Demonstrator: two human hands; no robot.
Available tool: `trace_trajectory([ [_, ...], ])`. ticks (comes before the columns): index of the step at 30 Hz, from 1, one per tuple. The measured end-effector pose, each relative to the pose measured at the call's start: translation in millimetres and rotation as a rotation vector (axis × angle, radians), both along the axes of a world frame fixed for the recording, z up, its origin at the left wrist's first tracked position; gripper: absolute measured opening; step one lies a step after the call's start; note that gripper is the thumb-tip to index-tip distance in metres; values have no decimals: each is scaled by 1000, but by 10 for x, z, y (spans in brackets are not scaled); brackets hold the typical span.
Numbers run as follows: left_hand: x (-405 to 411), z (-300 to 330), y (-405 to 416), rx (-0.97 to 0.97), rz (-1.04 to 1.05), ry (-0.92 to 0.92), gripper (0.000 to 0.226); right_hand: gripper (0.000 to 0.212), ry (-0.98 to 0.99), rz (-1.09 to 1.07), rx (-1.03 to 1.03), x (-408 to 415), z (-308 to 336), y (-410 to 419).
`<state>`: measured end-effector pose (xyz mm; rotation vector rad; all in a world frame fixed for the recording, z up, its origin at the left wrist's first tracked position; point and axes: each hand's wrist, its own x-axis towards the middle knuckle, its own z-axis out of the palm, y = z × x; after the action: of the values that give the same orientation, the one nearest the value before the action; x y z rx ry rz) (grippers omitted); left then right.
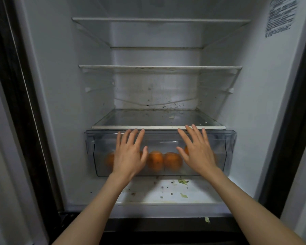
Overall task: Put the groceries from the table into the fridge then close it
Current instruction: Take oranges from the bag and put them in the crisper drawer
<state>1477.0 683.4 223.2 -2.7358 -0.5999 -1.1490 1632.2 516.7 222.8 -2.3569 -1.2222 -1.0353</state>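
Observation:
The fridge [57, 85] stands open in front of me. At its bottom sits a clear plastic crisper drawer [226, 147] with several oranges [172, 160] inside, seen through its front. My left hand [129, 154] and my right hand [198, 152] lie flat against the drawer's front, fingers straight and spread, fingertips reaching the white edge of the glass shelf [157, 127] above. Neither hand holds anything.
Two more glass shelves [159, 68] above carry nothing. Green scraps and dark crumbs [183, 182] lie on the white fridge floor below the drawer. Dark door frames run down both sides. A label with printed text [279, 16] is on the right inner wall.

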Motion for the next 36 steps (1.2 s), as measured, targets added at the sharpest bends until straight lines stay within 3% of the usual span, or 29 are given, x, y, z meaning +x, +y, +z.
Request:
trace_trajectory([
  [8,217,-6,195,-58,7,118,82,71,107,-53,-108,148,-42,203],
  [22,3,111,152,-72,5,288,64,68,206,-110,-305,-143,205,35],
  [28,-618,-186,-364,-144,-27,220,63,67,260,54,-245,-703,-60,-199],
  [32,-1148,-463,-733,-180,80,223,63,73,340,253,-196,-1151,-357,-400],
  [36,-1701,-877,-1200,-206,204,242,59,64,360,398,-244,-1610,-643,-724],
])
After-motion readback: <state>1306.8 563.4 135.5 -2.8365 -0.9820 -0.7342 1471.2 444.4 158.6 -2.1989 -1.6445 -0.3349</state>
